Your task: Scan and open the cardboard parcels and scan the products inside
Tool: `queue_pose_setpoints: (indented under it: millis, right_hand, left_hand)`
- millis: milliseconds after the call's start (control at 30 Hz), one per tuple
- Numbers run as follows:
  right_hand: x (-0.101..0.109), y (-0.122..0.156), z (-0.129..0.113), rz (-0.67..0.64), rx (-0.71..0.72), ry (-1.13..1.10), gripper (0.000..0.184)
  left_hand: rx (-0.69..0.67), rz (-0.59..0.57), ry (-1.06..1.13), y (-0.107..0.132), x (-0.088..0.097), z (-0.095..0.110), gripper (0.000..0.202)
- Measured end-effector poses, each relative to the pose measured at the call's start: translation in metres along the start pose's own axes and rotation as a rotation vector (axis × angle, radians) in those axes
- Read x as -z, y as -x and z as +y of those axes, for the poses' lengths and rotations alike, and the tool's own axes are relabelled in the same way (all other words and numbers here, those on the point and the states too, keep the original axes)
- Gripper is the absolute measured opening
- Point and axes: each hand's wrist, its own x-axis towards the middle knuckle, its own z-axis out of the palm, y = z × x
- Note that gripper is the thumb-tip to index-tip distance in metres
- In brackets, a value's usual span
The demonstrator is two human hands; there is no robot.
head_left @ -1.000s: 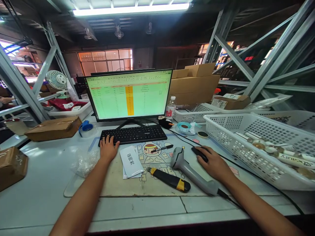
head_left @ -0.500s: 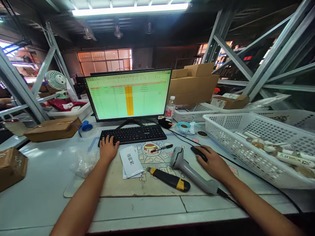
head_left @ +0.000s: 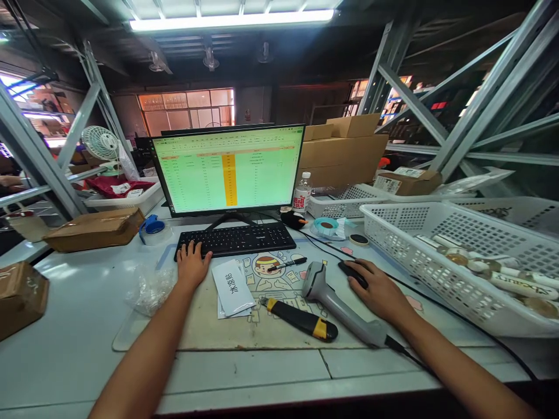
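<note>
My left hand (head_left: 192,265) rests with spread fingers on the left end of the black keyboard (head_left: 238,237). Over at the right, my right hand (head_left: 375,288) is laid around a black computer mouse (head_left: 353,272) on the desk mat. Behind the keyboard a monitor (head_left: 231,169) shows a spreadsheet with one orange column. Between my hands lie white packets (head_left: 231,286), a black marker (head_left: 287,264), a black and yellow utility knife (head_left: 301,319) and a grey barcode scanner (head_left: 338,304).
A white perforated basket (head_left: 437,256) holding rolled items stands at the right. Cardboard boxes sit on the left (head_left: 94,228) and behind the monitor (head_left: 345,157). A blue tape dispenser (head_left: 152,228), crumpled clear plastic (head_left: 151,288) and a bottle (head_left: 302,193) are also on the table.
</note>
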Motion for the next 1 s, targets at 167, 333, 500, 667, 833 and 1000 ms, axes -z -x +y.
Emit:
queue_pose_setpoints:
  millis: [167, 333, 500, 667, 833, 1000]
  right_hand:
    - [0.003, -0.001, -0.003, -0.04, -0.042, 0.004, 0.044]
    - [0.005, -0.002, -0.007, -0.07, -0.08, 0.008, 0.044]
    - [0.009, -0.004, -0.011, -0.088, -0.11, 0.001, 0.044]
    - [0.01, -0.004, -0.013, -0.102, -0.129, -0.003, 0.043]
    - [0.011, -0.003, -0.013, -0.091, -0.121, -0.002, 0.044]
    - [0.011, -0.003, -0.014, -0.087, -0.098, -0.008, 0.044]
  left_hand:
    - [0.005, -0.001, -0.005, 0.0, 0.002, 0.002, 0.066]
    - [0.007, 0.0, -0.006, 0.002, 0.002, 0.002, 0.066]
    - [0.005, -0.001, 0.003, 0.001, 0.002, 0.001, 0.066]
    - [0.012, -0.009, 0.01, -0.001, 0.0, 0.001, 0.067]
    - [-0.004, 0.017, 0.0, 0.0, -0.002, 0.0, 0.066]
    - [-0.005, 0.02, -0.003, -0.002, -0.004, 0.0, 0.066]
